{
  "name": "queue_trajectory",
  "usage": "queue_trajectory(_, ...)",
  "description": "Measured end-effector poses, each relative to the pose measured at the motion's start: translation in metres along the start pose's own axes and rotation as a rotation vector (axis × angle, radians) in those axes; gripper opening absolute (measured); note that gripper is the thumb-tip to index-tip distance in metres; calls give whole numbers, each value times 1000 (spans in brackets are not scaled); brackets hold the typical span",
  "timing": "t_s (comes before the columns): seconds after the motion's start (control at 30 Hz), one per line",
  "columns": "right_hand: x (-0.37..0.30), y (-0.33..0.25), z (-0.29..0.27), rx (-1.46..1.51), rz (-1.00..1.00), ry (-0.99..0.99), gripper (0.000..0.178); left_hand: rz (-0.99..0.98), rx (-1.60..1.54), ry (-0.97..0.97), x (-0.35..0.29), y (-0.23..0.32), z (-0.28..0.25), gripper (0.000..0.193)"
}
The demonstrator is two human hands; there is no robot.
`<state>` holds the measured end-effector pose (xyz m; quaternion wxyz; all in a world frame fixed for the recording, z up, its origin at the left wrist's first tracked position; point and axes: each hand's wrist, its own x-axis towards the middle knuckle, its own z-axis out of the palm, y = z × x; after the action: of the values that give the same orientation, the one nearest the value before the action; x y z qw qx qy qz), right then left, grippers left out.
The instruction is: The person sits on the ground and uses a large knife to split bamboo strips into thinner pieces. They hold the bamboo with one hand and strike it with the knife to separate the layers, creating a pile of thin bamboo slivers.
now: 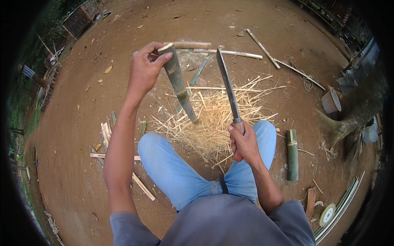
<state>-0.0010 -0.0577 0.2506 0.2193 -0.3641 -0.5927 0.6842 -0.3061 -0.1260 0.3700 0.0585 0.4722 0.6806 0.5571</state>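
Note:
My left hand is closed on the top end of a split bamboo piece, its green outer side toward me. The piece stands nearly upright, slightly tilted, with its lower end down at a pile of pale bamboo shavings. In my right hand is a machete, gripped by its wooden handle with the long dark blade pointing up and away. The blade stands apart from the bamboo, to its right.
A green bamboo section rests on the dirt at right. Beyond the shavings lie bamboo strips and a bamboo length. More split sticks are at left. A bucket stands beside a tree trunk; a round disc lies lower right.

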Motion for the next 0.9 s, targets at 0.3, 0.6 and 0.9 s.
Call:
queue_trajectory(0.3,26,117,16,8,-62,-58,39,15,-15,-30,-67,-111,20,26)
queue_trajectory(0.6,34,110,-5,50,-76,-119,52,-4,20,8,-67,-107,33,24)
queue_trajectory(0.9,26,54,-20,41,-153,-200,52,10,118,-13,-57,-51,55,24)
